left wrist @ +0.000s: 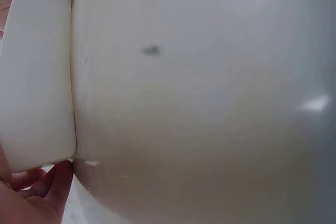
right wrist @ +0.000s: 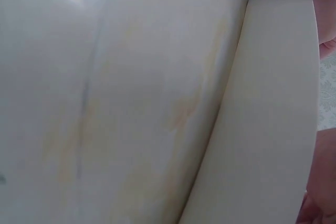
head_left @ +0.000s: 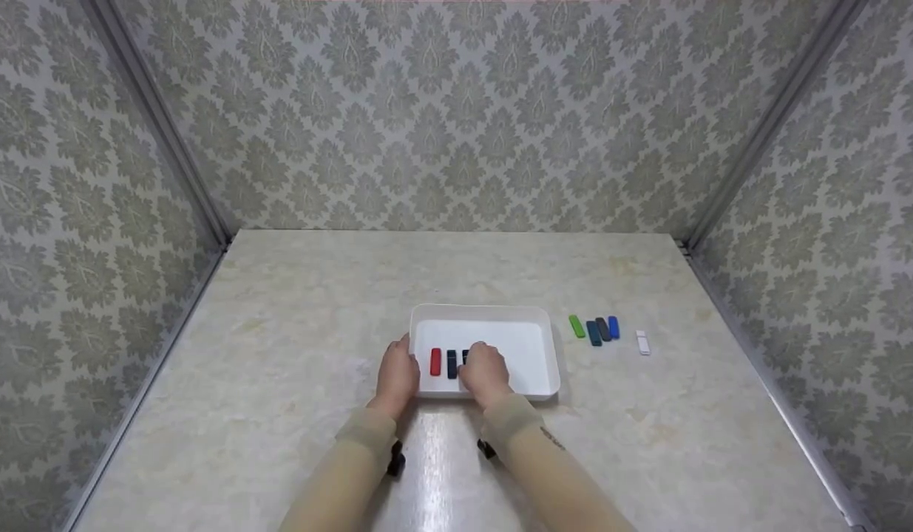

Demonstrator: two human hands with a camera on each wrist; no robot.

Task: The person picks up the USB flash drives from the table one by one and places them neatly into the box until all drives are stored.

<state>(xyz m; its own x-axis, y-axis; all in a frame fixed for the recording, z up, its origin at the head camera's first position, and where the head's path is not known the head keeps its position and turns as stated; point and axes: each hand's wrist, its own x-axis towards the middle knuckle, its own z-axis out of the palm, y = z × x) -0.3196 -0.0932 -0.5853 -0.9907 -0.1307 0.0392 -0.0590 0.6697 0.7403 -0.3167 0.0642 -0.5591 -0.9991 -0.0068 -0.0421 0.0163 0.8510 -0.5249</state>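
A white rectangular tray (head_left: 530,362) lies on the table, its front wall filling one side of both wrist views. My left hand (head_left: 398,375) holds the tray's left side near the front corner; in the left wrist view its fingers (left wrist: 60,182) bend against the lower corner. Over the middle of the tray, my right hand (head_left: 486,373) pinches a black stick (head_left: 466,355) that looks like a USB flash drive, mostly hidden under the fingers. Left of it, a red flash drive (head_left: 435,362) and a dark one (head_left: 452,364) stand lengthwise side by side on the tray floor.
Right of the tray lie more flash drives: green (head_left: 577,326), teal (head_left: 594,333), dark grey (head_left: 603,329), blue (head_left: 613,327) and, slightly apart, white (head_left: 642,342). Patterned walls (head_left: 456,133) close off the table (head_left: 316,295) at the back and sides.
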